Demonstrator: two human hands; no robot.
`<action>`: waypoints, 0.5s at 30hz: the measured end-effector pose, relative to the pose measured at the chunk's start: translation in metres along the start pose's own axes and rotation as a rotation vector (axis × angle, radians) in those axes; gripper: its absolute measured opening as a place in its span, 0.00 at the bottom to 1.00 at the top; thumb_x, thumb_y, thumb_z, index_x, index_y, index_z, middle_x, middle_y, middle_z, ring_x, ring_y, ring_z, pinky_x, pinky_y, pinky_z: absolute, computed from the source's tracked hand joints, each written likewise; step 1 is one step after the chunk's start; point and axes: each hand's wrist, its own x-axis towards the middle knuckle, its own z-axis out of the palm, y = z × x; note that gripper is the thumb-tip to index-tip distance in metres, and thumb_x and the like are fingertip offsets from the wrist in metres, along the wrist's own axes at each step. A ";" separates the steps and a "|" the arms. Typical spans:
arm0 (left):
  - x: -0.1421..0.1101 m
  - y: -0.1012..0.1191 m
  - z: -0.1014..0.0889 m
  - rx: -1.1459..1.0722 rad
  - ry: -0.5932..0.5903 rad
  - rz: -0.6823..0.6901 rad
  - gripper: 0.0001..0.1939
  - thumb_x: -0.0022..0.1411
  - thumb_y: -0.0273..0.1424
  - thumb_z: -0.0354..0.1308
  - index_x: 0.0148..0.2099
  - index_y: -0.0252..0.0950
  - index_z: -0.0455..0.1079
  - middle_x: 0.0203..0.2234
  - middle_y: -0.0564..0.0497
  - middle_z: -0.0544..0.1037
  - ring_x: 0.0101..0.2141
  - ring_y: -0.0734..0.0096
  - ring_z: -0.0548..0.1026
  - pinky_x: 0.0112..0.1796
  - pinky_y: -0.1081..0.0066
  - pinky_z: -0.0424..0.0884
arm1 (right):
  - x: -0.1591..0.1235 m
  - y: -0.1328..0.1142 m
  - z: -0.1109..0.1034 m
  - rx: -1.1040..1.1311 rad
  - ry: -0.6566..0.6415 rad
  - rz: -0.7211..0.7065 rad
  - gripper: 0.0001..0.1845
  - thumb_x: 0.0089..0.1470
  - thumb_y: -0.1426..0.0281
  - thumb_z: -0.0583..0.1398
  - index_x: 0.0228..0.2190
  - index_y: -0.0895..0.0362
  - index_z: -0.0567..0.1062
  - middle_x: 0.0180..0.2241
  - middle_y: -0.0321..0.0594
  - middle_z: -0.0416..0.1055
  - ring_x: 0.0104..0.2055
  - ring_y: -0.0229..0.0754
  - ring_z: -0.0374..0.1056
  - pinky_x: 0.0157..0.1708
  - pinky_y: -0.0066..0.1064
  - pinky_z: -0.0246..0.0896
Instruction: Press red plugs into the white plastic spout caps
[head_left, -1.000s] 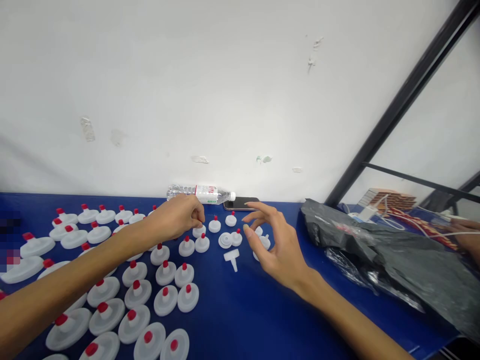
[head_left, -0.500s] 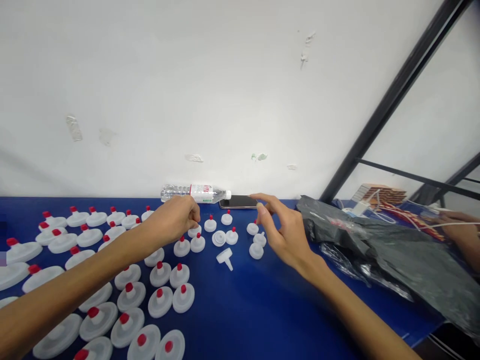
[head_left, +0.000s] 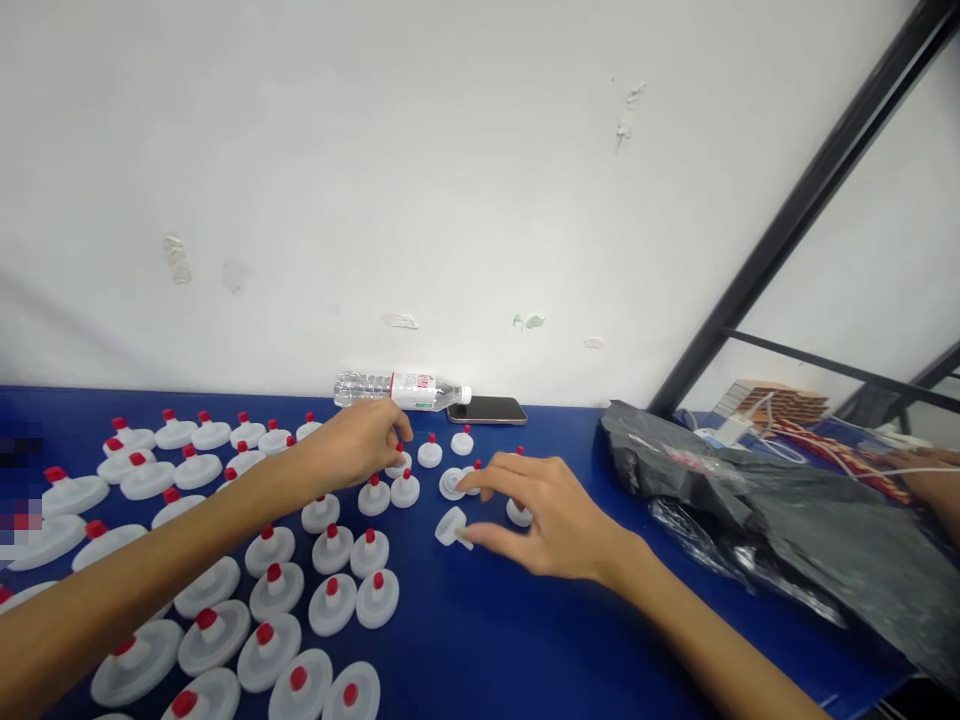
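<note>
The right hand's (head_left: pixel 551 515) grip is spread, thumb at a tipped-over white lid (head_left: pixel 450 524) on the blue surface (head_left: pixel 480 650). The left hand (head_left: pixel 360 440) bends over a red-capped lid (head_left: pixel 398 468); whether pinching, I cannot tell. Beyond lie a clear bottle (head_left: pixel 412 390) and phone (head_left: pixel 491 410).

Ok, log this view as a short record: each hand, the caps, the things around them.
Left hand: fingers bunched at a red-tipped nozzle cap; contact unclear
Right hand: thumb and fingers apart, thumb at an untipped white nozzle cap
Other caps: mostly red-tipped, on blue table
By wall: clear plastic bottle on its side, smartphone
Right side: grey plastic sheeting, another person's hand
</note>
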 end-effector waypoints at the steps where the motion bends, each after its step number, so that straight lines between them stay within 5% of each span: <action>1: -0.001 0.000 -0.004 0.003 0.001 -0.016 0.17 0.56 0.35 0.64 0.48 0.38 0.80 0.42 0.46 0.86 0.38 0.59 0.83 0.36 0.69 0.72 | 0.000 -0.003 0.001 -0.006 -0.025 -0.012 0.19 0.62 0.54 0.66 0.49 0.51 0.79 0.39 0.35 0.80 0.34 0.40 0.75 0.32 0.30 0.62; 4: -0.005 -0.001 -0.022 0.019 -0.010 -0.070 0.19 0.55 0.35 0.63 0.50 0.39 0.79 0.47 0.46 0.84 0.40 0.61 0.82 0.36 0.70 0.73 | 0.000 -0.007 0.008 -0.007 -0.085 -0.045 0.20 0.62 0.53 0.66 0.51 0.50 0.79 0.44 0.36 0.81 0.39 0.42 0.78 0.33 0.30 0.63; 8: -0.012 -0.009 -0.041 0.053 -0.118 -0.153 0.12 0.51 0.35 0.64 0.39 0.39 0.79 0.37 0.48 0.86 0.30 0.62 0.80 0.28 0.69 0.70 | 0.001 -0.003 0.016 0.045 -0.133 -0.057 0.14 0.66 0.58 0.65 0.47 0.52 0.80 0.42 0.37 0.83 0.38 0.40 0.79 0.33 0.28 0.64; 15: -0.012 -0.024 -0.032 0.052 -0.285 -0.199 0.06 0.42 0.27 0.63 0.27 0.39 0.77 0.29 0.51 0.86 0.33 0.60 0.82 0.29 0.70 0.71 | -0.001 0.002 0.016 0.094 -0.126 0.018 0.09 0.67 0.61 0.64 0.43 0.53 0.78 0.42 0.37 0.83 0.35 0.39 0.79 0.35 0.28 0.65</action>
